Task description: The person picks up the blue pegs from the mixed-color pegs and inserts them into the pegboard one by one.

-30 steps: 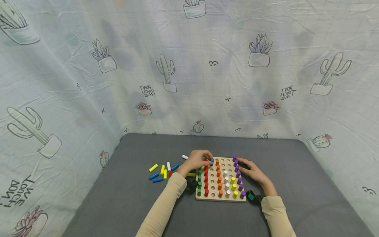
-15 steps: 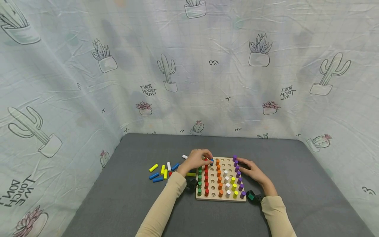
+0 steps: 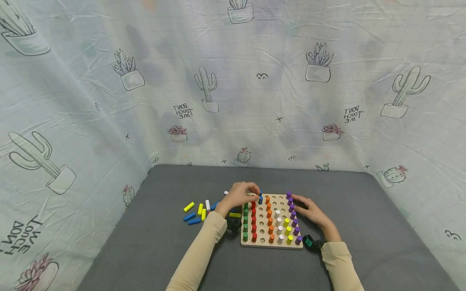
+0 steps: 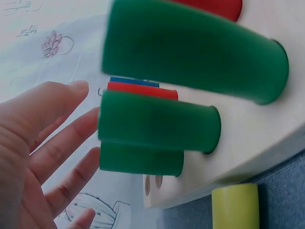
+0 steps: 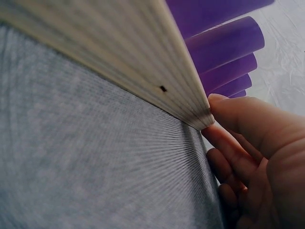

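Observation:
A wooden pegboard lies on the grey table, carrying standing green, red, blue, orange, white, yellow and purple pegs in columns. My left hand is over its far left part, fingertips close around the blue peg at the far end of the blue column. Another blue peg shows just behind that one. In the left wrist view the thumb and fingers are spread, with no peg seen between them. At the right side, my right hand grips the board's edge between thumb and forefinger, beside the purple pegs.
Loose yellow, blue and white pegs lie on the table left of the board, partly behind the left forearm. A yellow peg lies close to the board's left edge. Patterned cloth hangs around the table.
My left hand has shifted slightly back and left from the blue peg it pinched, which now shows more fully, with a second blue peg visible behind. The right hand stays in place.

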The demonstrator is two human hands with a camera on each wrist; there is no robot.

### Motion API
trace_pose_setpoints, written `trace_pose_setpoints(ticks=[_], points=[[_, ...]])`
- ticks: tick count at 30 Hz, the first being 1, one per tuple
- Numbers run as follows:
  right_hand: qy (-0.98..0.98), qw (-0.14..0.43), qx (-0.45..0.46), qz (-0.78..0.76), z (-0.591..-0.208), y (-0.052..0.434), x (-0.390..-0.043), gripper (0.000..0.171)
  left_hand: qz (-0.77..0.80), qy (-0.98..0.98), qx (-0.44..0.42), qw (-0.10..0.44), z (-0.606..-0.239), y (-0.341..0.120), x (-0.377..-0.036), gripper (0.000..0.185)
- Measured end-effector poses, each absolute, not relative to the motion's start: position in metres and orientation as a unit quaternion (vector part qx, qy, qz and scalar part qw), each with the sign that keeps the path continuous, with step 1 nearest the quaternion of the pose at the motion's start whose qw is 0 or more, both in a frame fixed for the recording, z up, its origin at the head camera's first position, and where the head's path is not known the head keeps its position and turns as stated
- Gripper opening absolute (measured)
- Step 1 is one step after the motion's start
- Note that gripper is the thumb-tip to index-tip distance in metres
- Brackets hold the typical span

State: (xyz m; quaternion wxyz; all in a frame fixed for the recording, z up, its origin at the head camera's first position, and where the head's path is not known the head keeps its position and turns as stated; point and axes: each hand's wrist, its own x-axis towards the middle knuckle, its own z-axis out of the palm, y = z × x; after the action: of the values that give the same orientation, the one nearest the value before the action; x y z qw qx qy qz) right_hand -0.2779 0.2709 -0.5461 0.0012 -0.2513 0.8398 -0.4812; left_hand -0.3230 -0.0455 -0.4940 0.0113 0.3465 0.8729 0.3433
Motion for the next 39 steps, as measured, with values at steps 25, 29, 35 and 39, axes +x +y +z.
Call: trace_pose_setpoints(ticks=[25, 29, 35, 39], points=[[0.832, 0.008, -0.257, -0.492, -0.55, 0.274, -0.28, 0.045, 0.315, 0.896, 0.313, 0.014, -0.487, -0.073, -0.32, 0.015], [0.833, 0.007, -0.256, -0.49, -0.55, 0.274, -0.28, 0.045, 0.3, 0.901, 0.314, 0.01, -0.487, -0.077, -0.32, 0.014], [0.838, 0.002, -0.248, -0.486, -0.551, 0.274, -0.28, 0.044, 0.289, 0.902, 0.319, 0.007, -0.487, -0.084, -0.318, 0.013], [0.837, -0.003, -0.254, -0.485, -0.551, 0.273, -0.28, 0.044, 0.284, 0.902, 0.326, 0.015, -0.486, -0.09, -0.319, 0.015]])
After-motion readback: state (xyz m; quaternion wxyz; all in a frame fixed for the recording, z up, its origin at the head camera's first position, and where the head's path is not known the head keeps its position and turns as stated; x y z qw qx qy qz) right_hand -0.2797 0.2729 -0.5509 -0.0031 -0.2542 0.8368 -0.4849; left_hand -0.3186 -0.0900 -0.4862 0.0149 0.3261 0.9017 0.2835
